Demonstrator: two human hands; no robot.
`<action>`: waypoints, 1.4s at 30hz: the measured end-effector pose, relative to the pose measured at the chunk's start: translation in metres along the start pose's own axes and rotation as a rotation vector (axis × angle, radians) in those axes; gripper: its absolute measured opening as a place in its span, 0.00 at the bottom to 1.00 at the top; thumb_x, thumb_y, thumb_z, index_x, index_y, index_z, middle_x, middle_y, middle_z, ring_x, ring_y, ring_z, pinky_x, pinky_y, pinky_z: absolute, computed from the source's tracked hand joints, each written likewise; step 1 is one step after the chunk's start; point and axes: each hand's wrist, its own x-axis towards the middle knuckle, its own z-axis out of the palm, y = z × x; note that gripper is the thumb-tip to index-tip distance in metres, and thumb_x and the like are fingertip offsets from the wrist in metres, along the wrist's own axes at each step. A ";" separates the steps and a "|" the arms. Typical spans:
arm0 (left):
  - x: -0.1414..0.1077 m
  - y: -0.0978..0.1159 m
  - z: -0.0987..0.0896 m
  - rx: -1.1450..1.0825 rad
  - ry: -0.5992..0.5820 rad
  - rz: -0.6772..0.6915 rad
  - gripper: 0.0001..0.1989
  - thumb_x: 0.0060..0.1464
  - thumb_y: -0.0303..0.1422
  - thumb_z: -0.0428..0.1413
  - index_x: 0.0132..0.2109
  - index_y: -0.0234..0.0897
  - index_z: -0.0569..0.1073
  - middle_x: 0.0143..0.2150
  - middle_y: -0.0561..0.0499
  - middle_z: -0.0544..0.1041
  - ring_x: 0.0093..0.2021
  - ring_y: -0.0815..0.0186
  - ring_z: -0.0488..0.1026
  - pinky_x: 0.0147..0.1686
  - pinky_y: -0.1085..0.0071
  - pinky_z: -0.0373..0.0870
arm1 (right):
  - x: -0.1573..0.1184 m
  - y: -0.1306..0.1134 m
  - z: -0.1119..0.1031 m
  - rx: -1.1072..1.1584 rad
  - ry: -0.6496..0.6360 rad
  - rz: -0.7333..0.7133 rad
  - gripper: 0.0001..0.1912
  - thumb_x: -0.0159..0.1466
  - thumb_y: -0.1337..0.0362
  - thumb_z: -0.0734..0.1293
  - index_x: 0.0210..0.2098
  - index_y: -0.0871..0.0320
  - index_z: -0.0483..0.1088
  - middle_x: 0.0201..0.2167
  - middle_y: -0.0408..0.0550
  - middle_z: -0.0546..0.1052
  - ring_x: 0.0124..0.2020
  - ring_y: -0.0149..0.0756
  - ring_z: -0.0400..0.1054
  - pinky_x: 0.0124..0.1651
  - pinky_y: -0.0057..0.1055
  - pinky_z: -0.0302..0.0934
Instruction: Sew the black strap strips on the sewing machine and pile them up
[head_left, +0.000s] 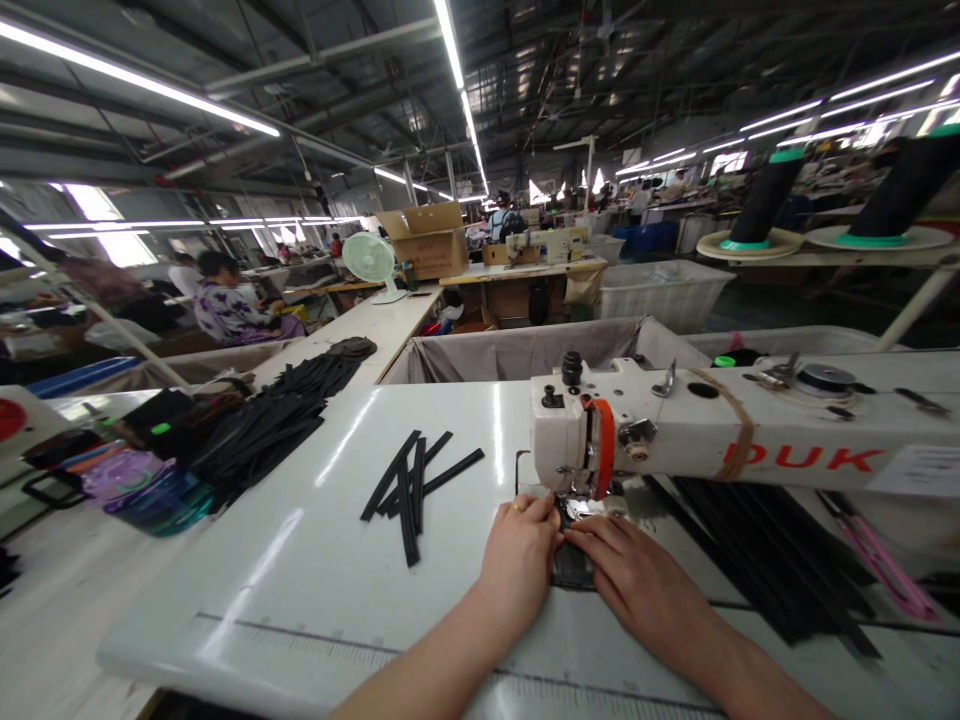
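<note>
Both hands are close together at the needle area of a white sewing machine (675, 425). My left hand (521, 550) has its fingers bent and pressed together on a small black piece (564, 515) under the needle. My right hand (634, 570) reaches in from the other side, its fingertips closed on the near edge of the same black piece. Much of the piece is hidden by the fingers. Several short black strips (409, 485) lie crossed on the pale table left of the hands. Longer black strips (765, 550) lie beneath the machine arm on the right.
A heap of black strips (277, 420) and a purple and teal container (150, 490) are at the left. Pink-handled snips (885, 570) lie at the right. Cloth-lined bin (517, 350), green fan (371, 262) and thread cones (765, 200) stand beyond. A person (229, 300) sits far left.
</note>
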 end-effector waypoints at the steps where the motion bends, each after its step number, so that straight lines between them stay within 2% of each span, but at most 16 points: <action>1: 0.000 0.000 0.000 -0.004 -0.002 0.000 0.09 0.64 0.30 0.49 0.46 0.38 0.74 0.56 0.48 0.73 0.51 0.59 0.68 0.48 0.61 0.66 | 0.000 0.000 0.000 0.001 -0.004 0.004 0.24 0.58 0.78 0.58 0.52 0.57 0.67 0.45 0.50 0.74 0.45 0.41 0.68 0.49 0.42 0.66; 10: 0.001 -0.003 0.008 0.023 0.053 0.006 0.09 0.64 0.31 0.50 0.47 0.38 0.74 0.54 0.47 0.74 0.51 0.60 0.68 0.48 0.61 0.66 | -0.004 0.003 0.003 -0.038 0.013 0.003 0.25 0.58 0.77 0.58 0.52 0.56 0.68 0.47 0.51 0.74 0.47 0.42 0.69 0.49 0.41 0.67; 14: 0.003 -0.004 0.008 0.027 0.030 0.011 0.10 0.64 0.32 0.49 0.45 0.38 0.74 0.54 0.48 0.73 0.51 0.59 0.69 0.49 0.60 0.67 | -0.006 0.007 0.008 -0.056 0.040 -0.014 0.24 0.58 0.77 0.57 0.51 0.56 0.69 0.47 0.52 0.74 0.47 0.42 0.70 0.48 0.41 0.68; 19: 0.002 -0.002 0.006 0.039 -0.001 0.025 0.08 0.62 0.31 0.51 0.44 0.36 0.74 0.48 0.46 0.75 0.48 0.58 0.70 0.48 0.61 0.68 | -0.007 0.011 0.010 -0.033 0.061 -0.028 0.23 0.59 0.76 0.58 0.50 0.54 0.69 0.45 0.51 0.74 0.46 0.41 0.70 0.47 0.40 0.68; 22: 0.006 -0.008 0.000 -0.009 -0.005 0.079 0.08 0.61 0.29 0.51 0.42 0.36 0.76 0.45 0.47 0.76 0.47 0.60 0.71 0.48 0.64 0.69 | -0.008 0.012 0.010 -0.035 0.052 -0.034 0.22 0.59 0.75 0.58 0.50 0.54 0.69 0.46 0.51 0.75 0.46 0.41 0.70 0.47 0.40 0.68; 25: 0.007 -0.034 -0.012 -0.053 0.013 0.064 0.15 0.61 0.24 0.46 0.45 0.39 0.77 0.44 0.49 0.78 0.47 0.64 0.72 0.51 0.67 0.67 | -0.009 0.014 0.012 -0.052 0.050 -0.031 0.21 0.60 0.74 0.58 0.51 0.55 0.68 0.47 0.52 0.74 0.47 0.42 0.70 0.48 0.40 0.68; 27: 0.003 -0.065 -0.022 0.056 0.092 -0.159 0.21 0.60 0.21 0.43 0.53 0.39 0.73 0.54 0.46 0.75 0.56 0.60 0.68 0.58 0.59 0.61 | -0.010 0.014 0.013 -0.060 0.057 -0.026 0.21 0.61 0.73 0.58 0.52 0.56 0.68 0.48 0.52 0.74 0.48 0.42 0.70 0.49 0.40 0.68; 29: -0.003 -0.101 -0.032 0.138 0.069 -0.320 0.27 0.58 0.18 0.40 0.60 0.40 0.67 0.63 0.45 0.67 0.63 0.59 0.61 0.62 0.54 0.57 | -0.010 0.014 0.013 -0.059 0.060 -0.026 0.21 0.62 0.73 0.57 0.52 0.56 0.68 0.48 0.52 0.74 0.47 0.41 0.70 0.48 0.40 0.68; 31: -0.008 -0.132 -0.041 0.179 0.073 -0.426 0.29 0.55 0.16 0.40 0.60 0.40 0.67 0.63 0.46 0.66 0.64 0.59 0.60 0.62 0.56 0.57 | -0.009 0.012 0.012 -0.051 0.062 -0.031 0.20 0.62 0.74 0.57 0.52 0.57 0.68 0.47 0.53 0.74 0.47 0.41 0.71 0.48 0.41 0.68; 33: -0.007 -0.148 -0.043 0.200 0.103 -0.483 0.29 0.54 0.15 0.40 0.60 0.36 0.67 0.63 0.42 0.66 0.64 0.58 0.60 0.62 0.55 0.57 | -0.008 0.010 0.010 -0.030 0.049 -0.024 0.20 0.62 0.75 0.57 0.51 0.57 0.68 0.47 0.53 0.74 0.46 0.41 0.70 0.48 0.40 0.68; 34: -0.004 -0.149 -0.042 0.206 0.120 -0.492 0.30 0.54 0.15 0.40 0.60 0.34 0.67 0.63 0.41 0.66 0.65 0.58 0.59 0.62 0.56 0.56 | -0.007 0.009 0.008 -0.015 0.034 -0.015 0.21 0.61 0.75 0.57 0.51 0.57 0.68 0.46 0.53 0.74 0.46 0.41 0.70 0.48 0.40 0.68; 36: 0.007 -0.135 -0.032 0.191 0.150 -0.424 0.31 0.53 0.14 0.41 0.62 0.33 0.64 0.65 0.41 0.62 0.67 0.60 0.55 0.65 0.58 0.53 | -0.007 0.007 0.006 0.011 0.000 0.003 0.22 0.61 0.76 0.57 0.51 0.57 0.68 0.46 0.52 0.73 0.47 0.40 0.69 0.49 0.40 0.68; 38: 0.020 -0.107 -0.017 0.107 0.165 -0.163 0.30 0.55 0.17 0.43 0.63 0.37 0.62 0.67 0.45 0.59 0.67 0.62 0.53 0.65 0.59 0.52 | -0.007 0.006 0.006 0.022 -0.024 0.014 0.22 0.60 0.77 0.57 0.51 0.56 0.68 0.46 0.52 0.73 0.48 0.41 0.68 0.50 0.40 0.67; 39: 0.025 -0.092 -0.009 0.061 0.132 -0.030 0.27 0.58 0.20 0.45 0.62 0.41 0.64 0.67 0.47 0.59 0.67 0.62 0.54 0.65 0.58 0.53 | -0.007 0.005 0.006 0.022 -0.030 0.018 0.22 0.60 0.77 0.57 0.51 0.56 0.68 0.46 0.52 0.73 0.48 0.41 0.68 0.51 0.41 0.66; 42: 0.036 -0.060 0.005 0.006 0.015 0.183 0.18 0.61 0.25 0.47 0.53 0.46 0.73 0.63 0.50 0.66 0.65 0.61 0.57 0.65 0.55 0.50 | -0.006 0.004 0.006 0.017 -0.039 0.035 0.22 0.61 0.77 0.57 0.51 0.56 0.68 0.47 0.52 0.73 0.49 0.42 0.67 0.53 0.43 0.65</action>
